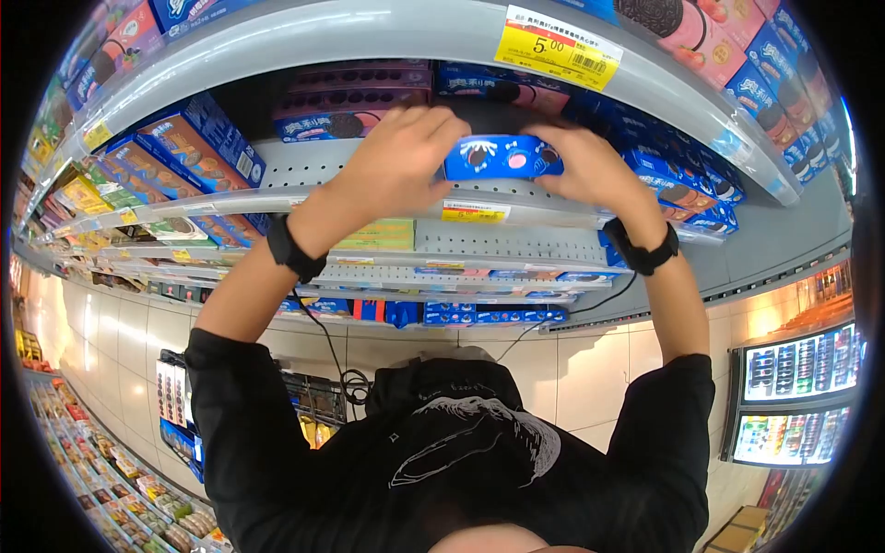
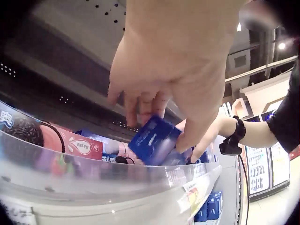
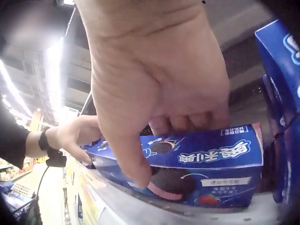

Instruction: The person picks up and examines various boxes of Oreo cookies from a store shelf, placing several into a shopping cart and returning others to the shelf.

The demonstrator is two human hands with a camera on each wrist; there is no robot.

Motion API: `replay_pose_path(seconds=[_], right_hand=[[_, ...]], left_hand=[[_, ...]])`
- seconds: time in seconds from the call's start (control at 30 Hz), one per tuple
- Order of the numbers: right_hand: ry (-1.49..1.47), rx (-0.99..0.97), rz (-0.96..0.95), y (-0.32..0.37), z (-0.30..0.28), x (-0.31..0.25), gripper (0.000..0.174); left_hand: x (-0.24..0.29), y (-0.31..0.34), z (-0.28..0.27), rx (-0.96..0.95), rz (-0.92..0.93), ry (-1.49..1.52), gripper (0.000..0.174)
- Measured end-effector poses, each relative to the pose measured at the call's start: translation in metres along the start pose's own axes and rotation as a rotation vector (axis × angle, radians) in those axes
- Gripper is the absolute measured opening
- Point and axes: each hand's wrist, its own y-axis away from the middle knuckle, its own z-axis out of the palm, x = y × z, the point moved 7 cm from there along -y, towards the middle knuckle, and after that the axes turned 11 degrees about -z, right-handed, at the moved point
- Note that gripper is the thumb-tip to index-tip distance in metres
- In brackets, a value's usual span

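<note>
Between my two hands is a blue cookie box [image 1: 502, 158], held level over the front of a shelf. My left hand [image 1: 403, 152] grips its left end, thumb at the near side and fingers at the back. At the right end my right hand [image 1: 587, 164] holds it the same way. The right wrist view shows the box [image 3: 206, 161] with a dark sandwich cookie printed on it, thumb against the front face. In the left wrist view, the left fingers and thumb clasp the blue end of the box [image 2: 153, 139].
Pink cookie boxes [image 1: 355, 115] stand deeper on the shelf. More blue boxes [image 1: 678, 175] line the right side, brown-and-blue boxes [image 1: 189, 147] the left. An upper shelf edge with a price tag [image 1: 559, 46] hangs close above the hands. A cable [image 1: 323, 332] dangles from the left wrist.
</note>
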Motion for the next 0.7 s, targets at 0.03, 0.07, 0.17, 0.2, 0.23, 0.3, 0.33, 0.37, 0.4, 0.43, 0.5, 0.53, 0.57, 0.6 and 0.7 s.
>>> replay_pose_path(seconds=[0.03,0.07,0.17,0.2,0.23,0.3,0.33,0.37,0.4,0.43,0.5,0.53,0.57,0.6,0.7], right_hand=[[0.033,0.065,-0.055,0.004,-0.005,-0.008,0.060],[0.066,0.130,-0.109,0.009,-0.008,-0.017,0.056],[0.099,0.306,-0.197,0.023,-0.007,-0.030,0.056],[0.117,0.399,-0.232,0.029,-0.010,-0.033,0.057],[0.085,0.410,-0.222,0.032,-0.008,-0.031,0.061],[0.104,0.421,-0.232,0.033,-0.009,-0.037,0.062],[0.131,0.436,-0.244,0.034,-0.011,-0.040,0.063],[0.127,0.437,-0.245,0.035,-0.011,-0.041,0.063],[0.131,0.424,-0.258,0.036,-0.011,-0.042,0.063],[0.133,0.414,-0.275,0.035,-0.011,-0.044,0.062],[0.122,0.407,-0.298,0.039,-0.011,-0.049,0.061],[0.120,0.396,-0.309,0.041,-0.011,-0.053,0.059],[0.094,0.382,-0.306,0.045,-0.011,-0.060,0.059],[0.078,0.390,-0.328,0.051,-0.007,-0.067,0.059],[-0.146,0.382,-0.230,0.058,0.010,-0.071,0.058]], left_hand=[[0.005,0.004,-0.005,0.002,0.003,-0.005,0.064],[0.017,0.010,-0.015,0.065,0.078,-0.059,0.058],[0.043,0.039,-0.021,0.190,0.241,-0.191,0.045],[0.052,0.052,-0.019,0.253,0.323,-0.262,0.037],[0.056,0.059,-0.016,0.247,0.319,-0.261,0.037],[0.063,0.071,-0.012,0.283,0.350,-0.272,0.026],[0.062,0.073,-0.010,0.279,0.348,-0.272,0.026],[0.061,0.075,-0.010,0.291,0.339,-0.263,0.027],[0.059,0.077,-0.010,0.304,0.332,-0.257,0.028],[0.058,0.079,-0.009,0.300,0.331,-0.266,0.028],[0.055,0.088,-0.018,0.355,0.310,-0.220,0.031],[0.054,0.093,-0.020,0.348,0.299,-0.246,0.031],[0.052,0.098,-0.026,0.390,0.250,-0.194,0.028],[0.049,0.106,-0.032,0.432,0.202,-0.140,0.025],[0.035,0.128,-0.027,0.465,-0.051,0.063,0.043]])
